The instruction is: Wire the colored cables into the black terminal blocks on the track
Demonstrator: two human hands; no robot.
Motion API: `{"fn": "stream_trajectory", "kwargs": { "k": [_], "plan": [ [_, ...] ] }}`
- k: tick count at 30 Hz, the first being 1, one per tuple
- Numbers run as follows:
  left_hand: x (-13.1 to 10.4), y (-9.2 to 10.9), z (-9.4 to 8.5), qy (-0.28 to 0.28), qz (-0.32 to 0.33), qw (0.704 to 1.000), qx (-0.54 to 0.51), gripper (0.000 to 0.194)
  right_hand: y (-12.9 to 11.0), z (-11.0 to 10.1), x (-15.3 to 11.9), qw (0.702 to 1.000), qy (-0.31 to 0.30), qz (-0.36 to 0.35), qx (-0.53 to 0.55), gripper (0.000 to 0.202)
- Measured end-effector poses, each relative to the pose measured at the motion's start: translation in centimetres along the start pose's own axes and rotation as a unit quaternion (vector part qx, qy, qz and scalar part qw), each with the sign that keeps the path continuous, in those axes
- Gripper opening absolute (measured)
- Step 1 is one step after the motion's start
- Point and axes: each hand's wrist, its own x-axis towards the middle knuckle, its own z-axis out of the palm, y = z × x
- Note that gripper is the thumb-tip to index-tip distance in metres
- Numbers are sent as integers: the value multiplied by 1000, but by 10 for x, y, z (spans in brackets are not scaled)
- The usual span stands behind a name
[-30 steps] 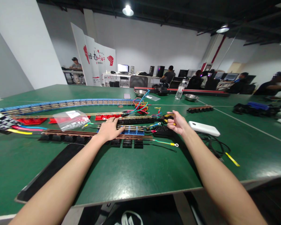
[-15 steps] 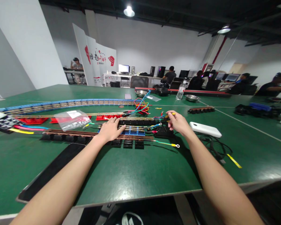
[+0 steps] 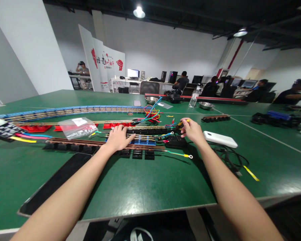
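Observation:
My left hand (image 3: pixel 118 139) lies spread and palm down on several parallel rail strips, its fingers over the black rail strip (image 3: pixel 150 130). Under and beside it run a short blue rail piece (image 3: pixel 146 140) and a brown rail strip (image 3: pixel 75 143) on black supports. At the right end of the black strip, my right hand (image 3: pixel 192 130) is closed in a pinch, with a dark, yellow-marked thing at its fingertips too small to name. Coloured wires meet the strip there. A green wire with a ring terminal (image 3: pixel 190 156) sticks out from the brown strip.
A clear plastic bag (image 3: pixel 77 128) lies among red rail supports (image 3: pixel 36 128). Behind runs a long blue curved rail (image 3: pixel 90 110). To the right are a white power bank (image 3: pixel 220 139), black cables (image 3: pixel 230 157), a water bottle (image 3: pixel 194 97) and a metal bowl (image 3: pixel 206 105). A black tablet-like panel (image 3: pixel 55 184) lies front left.
My right hand has shifted very slightly, and the fingers of my left hand are a little more bent. The rails and wires look the same.

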Motion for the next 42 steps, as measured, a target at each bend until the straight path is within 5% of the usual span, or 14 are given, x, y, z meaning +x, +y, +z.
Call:
{"fn": "stream_trajectory", "kwargs": {
  "k": [11, 17, 37, 42],
  "plan": [
    [0, -1, 0, -34, -20, 999, 3, 77, -12, -20, -4, 990, 58, -34, -126, 32],
    [0, 0, -2, -44, -19, 999, 5, 79, -11, -24, -4, 992, 120, -39, -6, 45],
    [0, 1, -4, -44, -14, 999, 9, 76, -8, 1, -8, 995, 33, -58, -75, 41],
    [0, 2, -6, -37, -8, 999, 14, 72, -7, 8, -8, 997, 54, -30, -47, 48]
  ]
}}
